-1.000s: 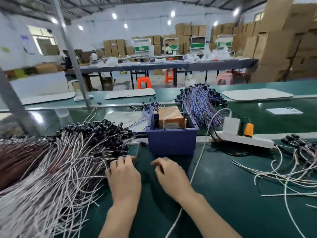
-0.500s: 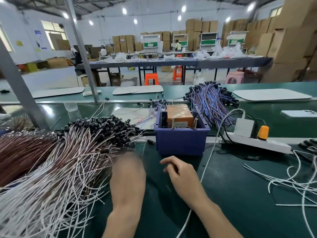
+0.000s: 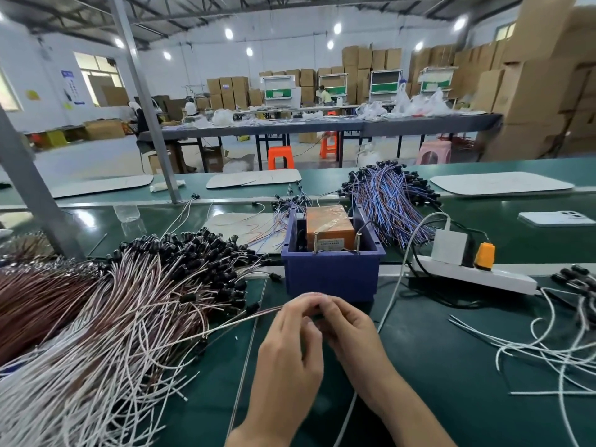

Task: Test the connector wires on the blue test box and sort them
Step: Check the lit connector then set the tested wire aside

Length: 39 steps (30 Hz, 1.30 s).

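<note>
The blue test box (image 3: 332, 275) stands mid-table with an orange block (image 3: 329, 225) and two upright metal pins inside. Just in front of it, my left hand (image 3: 290, 343) and my right hand (image 3: 351, 333) meet, fingertips together, pinching the end of a thin white-brown connector wire (image 3: 238, 319) that trails left toward the big pile. The wire's connector is hidden between my fingers. A large heap of white and brown wires with black connectors (image 3: 129, 301) covers the left side.
A bundle of blue-purple wires (image 3: 387, 195) lies behind the box. To the right sit a white power strip (image 3: 477, 279) with an orange plug, loose white wires (image 3: 548, 350) and a phone (image 3: 554, 217). A metal post (image 3: 32, 188) rises at left.
My left hand came away from the pile's edge with one wire and moved right. Both hands now meet in front of the box, holding the wire's end.
</note>
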Motion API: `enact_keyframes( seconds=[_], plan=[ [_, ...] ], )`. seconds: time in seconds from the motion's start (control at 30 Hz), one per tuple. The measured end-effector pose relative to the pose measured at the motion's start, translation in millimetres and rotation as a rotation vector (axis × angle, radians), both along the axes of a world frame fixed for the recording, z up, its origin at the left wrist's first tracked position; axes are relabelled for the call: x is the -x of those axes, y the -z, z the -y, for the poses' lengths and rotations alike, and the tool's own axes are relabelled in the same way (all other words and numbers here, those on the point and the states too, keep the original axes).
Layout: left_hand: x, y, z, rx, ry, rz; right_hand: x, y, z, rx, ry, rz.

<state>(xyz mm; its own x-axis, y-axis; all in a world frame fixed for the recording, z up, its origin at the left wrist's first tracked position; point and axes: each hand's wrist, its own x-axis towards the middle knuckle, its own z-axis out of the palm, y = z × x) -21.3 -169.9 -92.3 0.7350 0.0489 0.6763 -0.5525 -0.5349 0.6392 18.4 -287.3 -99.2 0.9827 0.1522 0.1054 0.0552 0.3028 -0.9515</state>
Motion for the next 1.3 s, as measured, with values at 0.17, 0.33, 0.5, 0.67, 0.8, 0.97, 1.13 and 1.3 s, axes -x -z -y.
enact_keyframes(
  seconds=[0.17, 0.33, 0.5, 0.67, 0.8, 0.97, 1.13, 1.3],
  plan=[
    [0.0, -1.2, 2.5, -0.01, -0.015, -0.032, -3.1, -1.4, 0.0, -0.166, 0.059, -0.07],
    [-4.5, 2.9, -1.1, 0.084, -0.168, -0.068, -17.7, -6.9, 16.2, -0.462, 0.293, -0.273],
    [-6.8, -0.9, -4.1, 0.2, -0.203, -0.082, -23.2, -7.8, 46.1, -0.78, 0.345, -0.29],
    [-10.2, -1.9, -7.8, 0.345, -0.211, -0.147, -22.6, -8.0, 59.5, -1.029, 0.291, -0.267],
    [-13.3, 1.4, -8.0, 0.296, -0.182, -0.23, -20.1, -5.2, 58.8, -1.016, 0.184, -0.306],
    [-12.1, 5.4, -11.0, -0.033, -0.258, -0.342, -16.1, -5.2, 63.6, -0.962, 0.219, -0.198],
    [-6.9, 1.9, -10.9, -0.298, -0.356, -0.31, -11.8, -4.6, 70.6, -0.93, 0.329, -0.11],
    [-6.8, 7.5, -10.1, -0.41, -0.175, -0.366, -10.8, -5.2, 80.8, -1.027, 0.366, -0.048]
  ],
)
